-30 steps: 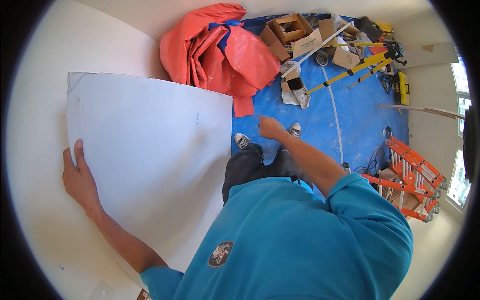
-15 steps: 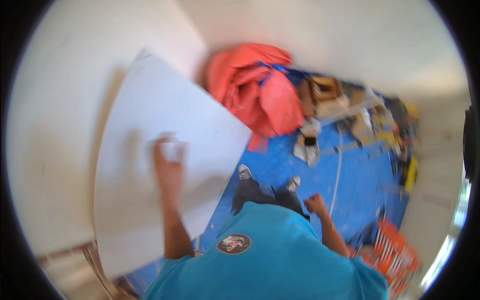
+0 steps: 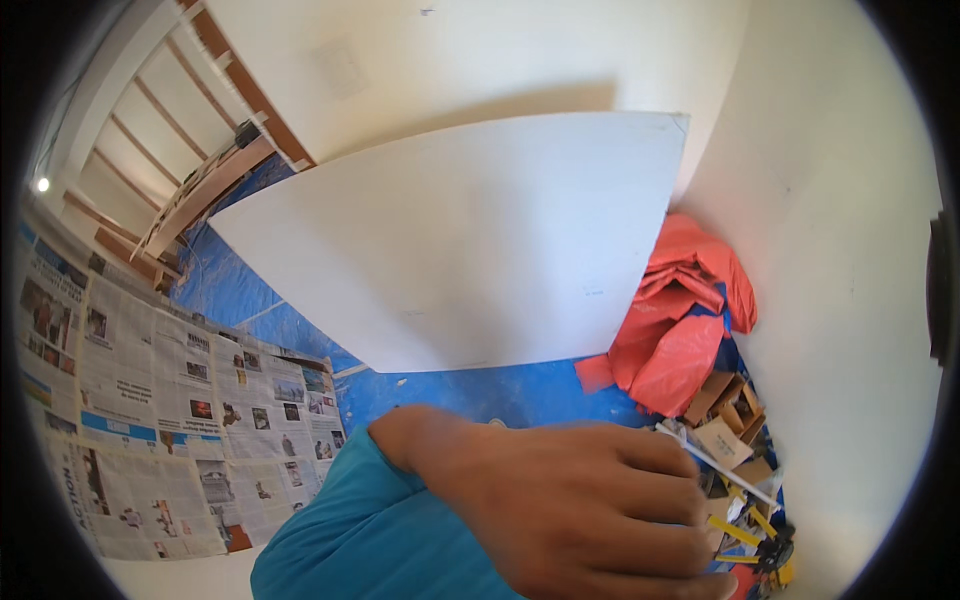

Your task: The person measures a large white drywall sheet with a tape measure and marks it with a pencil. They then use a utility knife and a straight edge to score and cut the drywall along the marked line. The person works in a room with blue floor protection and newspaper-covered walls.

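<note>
Board [image 3: 450, 240] already stands by the wall [image 3: 480, 60], clear of the left hand [image 3: 590, 500]; fingers bent, can't tell if gripping; what's left doesn't show

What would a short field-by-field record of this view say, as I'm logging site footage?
Left hand: close to the camera, back showing, fingers toward the right; grip contents hidden
Right hand: not in view
Nearest large item: white panel, beyond the left hand, standing by a pale wall
Floor: blue sheeting
Right side: crumpled red tarp, cardboard boxes, yellow tripod parts
Left side: spread newspaper sheets
</note>
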`<action>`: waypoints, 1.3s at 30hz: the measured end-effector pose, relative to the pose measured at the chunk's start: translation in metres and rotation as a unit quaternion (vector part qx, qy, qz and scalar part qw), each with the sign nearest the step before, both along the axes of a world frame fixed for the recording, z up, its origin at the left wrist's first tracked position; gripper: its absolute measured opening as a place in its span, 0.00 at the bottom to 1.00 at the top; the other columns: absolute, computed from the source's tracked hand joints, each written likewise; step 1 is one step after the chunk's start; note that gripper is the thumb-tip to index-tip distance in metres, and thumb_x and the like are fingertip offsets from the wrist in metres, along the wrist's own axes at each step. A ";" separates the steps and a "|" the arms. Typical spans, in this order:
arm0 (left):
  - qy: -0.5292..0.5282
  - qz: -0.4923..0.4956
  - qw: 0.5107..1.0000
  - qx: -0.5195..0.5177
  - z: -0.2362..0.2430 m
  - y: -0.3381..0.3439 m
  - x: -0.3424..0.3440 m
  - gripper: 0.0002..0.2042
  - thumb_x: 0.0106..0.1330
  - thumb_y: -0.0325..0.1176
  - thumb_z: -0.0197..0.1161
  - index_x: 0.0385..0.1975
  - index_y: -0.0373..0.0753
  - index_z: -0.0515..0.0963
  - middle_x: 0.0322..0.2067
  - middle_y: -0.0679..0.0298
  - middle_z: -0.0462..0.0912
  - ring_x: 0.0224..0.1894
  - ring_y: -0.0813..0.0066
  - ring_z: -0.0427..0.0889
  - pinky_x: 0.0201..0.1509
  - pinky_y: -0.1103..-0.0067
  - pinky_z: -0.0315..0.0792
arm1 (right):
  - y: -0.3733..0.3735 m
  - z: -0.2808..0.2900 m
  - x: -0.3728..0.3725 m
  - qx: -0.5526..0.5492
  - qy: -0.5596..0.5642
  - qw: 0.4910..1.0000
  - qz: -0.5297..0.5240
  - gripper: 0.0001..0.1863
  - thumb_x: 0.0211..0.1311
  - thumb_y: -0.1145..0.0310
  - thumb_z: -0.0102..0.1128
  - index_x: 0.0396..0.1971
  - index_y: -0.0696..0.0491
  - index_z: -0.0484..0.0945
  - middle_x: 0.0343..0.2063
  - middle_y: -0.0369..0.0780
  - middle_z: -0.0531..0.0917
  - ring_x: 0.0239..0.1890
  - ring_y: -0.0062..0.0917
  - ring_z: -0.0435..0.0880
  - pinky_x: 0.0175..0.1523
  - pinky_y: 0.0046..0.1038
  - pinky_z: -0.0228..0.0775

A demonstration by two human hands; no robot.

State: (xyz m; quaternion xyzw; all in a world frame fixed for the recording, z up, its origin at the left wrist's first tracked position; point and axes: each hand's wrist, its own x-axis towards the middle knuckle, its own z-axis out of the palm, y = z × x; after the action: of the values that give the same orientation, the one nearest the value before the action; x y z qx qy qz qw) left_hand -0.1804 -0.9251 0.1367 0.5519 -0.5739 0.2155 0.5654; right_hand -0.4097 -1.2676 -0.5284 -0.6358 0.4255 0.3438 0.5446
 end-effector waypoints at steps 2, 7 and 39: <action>0.052 0.075 0.993 -0.070 0.001 0.030 -0.022 0.17 0.78 0.51 0.61 0.45 0.43 0.88 0.35 0.64 0.87 0.36 0.62 0.87 0.45 0.61 0.76 | 0.005 0.012 0.023 -0.016 0.004 0.999 0.039 0.14 0.68 0.64 0.66 0.27 0.59 0.83 0.19 0.41 0.82 0.20 0.30 0.82 0.27 0.34 0.74; 0.077 0.131 0.988 -0.031 -0.046 0.154 -0.022 0.11 0.81 0.36 0.59 0.44 0.34 0.82 0.41 0.55 0.87 0.40 0.63 0.89 0.45 0.72 0.82 | 0.036 0.039 0.077 -0.042 -0.008 0.989 0.143 0.13 0.68 0.64 0.65 0.28 0.59 0.82 0.20 0.42 0.82 0.20 0.30 0.82 0.26 0.34 0.74; 0.920 0.369 0.052 0.125 -0.554 -0.059 -0.490 0.25 0.75 0.57 0.58 0.58 0.44 0.82 0.50 0.49 0.87 0.57 0.51 0.85 0.56 0.58 0.81 | 0.165 -0.086 0.398 0.044 -0.289 0.141 0.946 0.15 0.68 0.57 0.60 0.45 0.49 0.87 0.39 0.43 0.91 0.39 0.40 0.91 0.44 0.43 0.81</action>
State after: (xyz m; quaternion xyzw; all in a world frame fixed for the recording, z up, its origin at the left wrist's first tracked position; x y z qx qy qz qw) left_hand -0.6708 -0.9839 -0.4178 0.5089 0.6667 -0.3597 0.4088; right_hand -0.0115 -1.1024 -0.6141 -0.5680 -0.7136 0.3984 -0.0973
